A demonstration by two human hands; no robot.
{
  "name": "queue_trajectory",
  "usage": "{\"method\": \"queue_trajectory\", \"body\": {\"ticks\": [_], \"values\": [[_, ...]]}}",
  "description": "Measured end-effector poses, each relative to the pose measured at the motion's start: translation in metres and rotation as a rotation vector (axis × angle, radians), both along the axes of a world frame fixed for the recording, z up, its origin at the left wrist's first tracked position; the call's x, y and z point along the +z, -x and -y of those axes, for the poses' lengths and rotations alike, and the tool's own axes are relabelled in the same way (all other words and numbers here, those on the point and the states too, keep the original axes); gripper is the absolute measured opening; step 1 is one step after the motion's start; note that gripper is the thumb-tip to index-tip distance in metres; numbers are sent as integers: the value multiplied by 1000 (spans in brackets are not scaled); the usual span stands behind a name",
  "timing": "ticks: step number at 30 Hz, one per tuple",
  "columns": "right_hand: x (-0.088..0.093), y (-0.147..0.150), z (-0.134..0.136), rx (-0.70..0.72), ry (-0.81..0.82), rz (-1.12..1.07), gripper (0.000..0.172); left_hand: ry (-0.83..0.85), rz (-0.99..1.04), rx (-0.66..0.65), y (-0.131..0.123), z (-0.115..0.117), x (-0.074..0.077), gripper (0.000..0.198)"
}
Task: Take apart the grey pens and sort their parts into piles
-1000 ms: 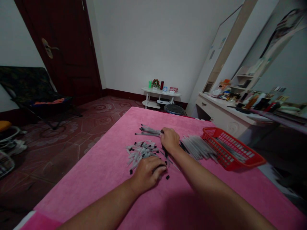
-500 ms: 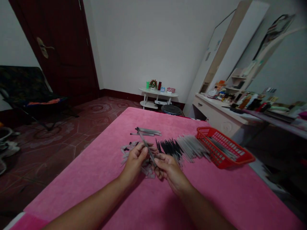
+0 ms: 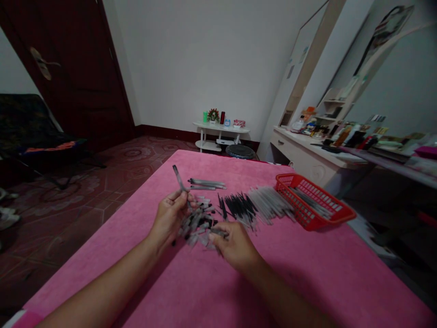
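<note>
My left hand (image 3: 172, 212) is closed round the lower part of a pen (image 3: 178, 176), whose clear barrel tilts up to a dark end. Over the right edge of a loose pile of clear and black pen caps (image 3: 196, 223), my right hand (image 3: 234, 241) is pinched on something small and greyish, too blurred to name. Beyond the pile, several pens (image 3: 206, 183) lie side by side. To its right are a row of thin black pen parts (image 3: 241, 206) and a stack of clear tubes (image 3: 269, 203), which look like pen barrels.
A red plastic basket (image 3: 314, 218) holding several slim pieces stands at the right of the pink-covered table (image 3: 143, 278). Further right is a cluttered dressing table (image 3: 303, 148). A round black-topped stool (image 3: 241, 151) and a small white shelf table (image 3: 221, 127) stand beyond the far edge.
Both hands were together on the pen. My left hand has drawn away to the left with it, while my right hand has let go and come down at the cap pile. The view has shifted slightly.
</note>
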State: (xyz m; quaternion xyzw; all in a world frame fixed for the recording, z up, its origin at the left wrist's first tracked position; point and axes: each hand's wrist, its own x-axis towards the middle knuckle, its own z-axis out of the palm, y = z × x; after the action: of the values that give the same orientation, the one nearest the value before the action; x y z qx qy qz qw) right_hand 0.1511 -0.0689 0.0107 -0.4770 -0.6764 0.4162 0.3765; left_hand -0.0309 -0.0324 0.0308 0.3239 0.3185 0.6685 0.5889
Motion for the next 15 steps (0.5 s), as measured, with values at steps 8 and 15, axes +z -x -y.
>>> {"method": "queue_trajectory", "body": {"ticks": [8, 15], "values": [[9, -7, -10, -82, -301, 527, 8, 0, -446, 47, -12, 3, -14, 34], [1, -9, -19, -109, -164, 90, 17, -375, -1112, 185, -2, 2, -28, 24]]}}
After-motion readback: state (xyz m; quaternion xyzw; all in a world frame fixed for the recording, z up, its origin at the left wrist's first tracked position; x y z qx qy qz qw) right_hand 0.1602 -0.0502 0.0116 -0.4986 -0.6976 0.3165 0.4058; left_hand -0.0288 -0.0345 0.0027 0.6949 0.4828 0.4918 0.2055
